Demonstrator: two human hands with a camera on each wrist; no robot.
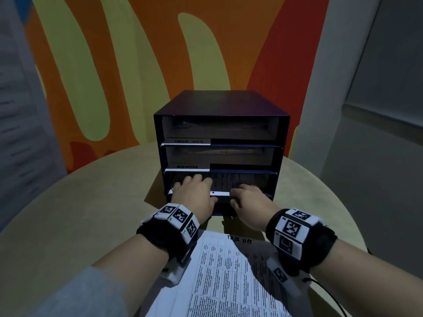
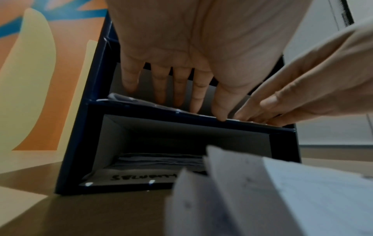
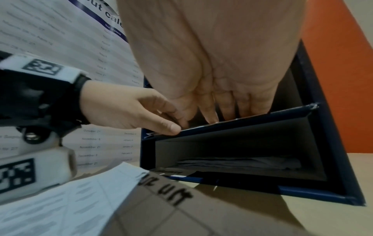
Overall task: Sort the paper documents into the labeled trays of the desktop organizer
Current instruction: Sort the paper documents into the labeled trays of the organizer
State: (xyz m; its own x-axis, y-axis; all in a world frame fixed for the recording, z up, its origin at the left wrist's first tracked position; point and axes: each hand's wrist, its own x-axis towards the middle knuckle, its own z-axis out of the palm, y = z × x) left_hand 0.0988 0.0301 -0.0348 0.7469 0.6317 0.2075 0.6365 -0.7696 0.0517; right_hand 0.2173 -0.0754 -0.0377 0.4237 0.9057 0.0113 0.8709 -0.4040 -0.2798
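The round table [image 1: 68,225] carries a dark blue desktop organizer [image 1: 222,104] straight ahead of both hands, with four stacked trays open toward the person. The left hand [image 1: 194,193] and right hand [image 1: 250,200] reach side by side into the third tray [image 2: 181,115] from the top, fingers straight and spread, palms down on a printed sheet [image 1: 229,181] that lies mostly inside that tray; nothing is gripped, the fingers only press flat on the paper. From the left wrist camera the left thumb [image 2: 220,110] touches the tray's front lip, and the right fingertips [image 2: 252,118] rest on the same edge just beside it. Above the hands, the two upper trays each hold paper and bear white labels [image 1: 187,141] on the left of their front edges. Below the hands, the bottom tray [image 3: 242,159] holds a thin stack of sheets, with free height over it. Behind the wrists, nearer the person, a stack of printed documents [image 1: 229,275] lies on the table, its top sheet handwritten along the far edge. The tabletop to either side of the organizer is open.
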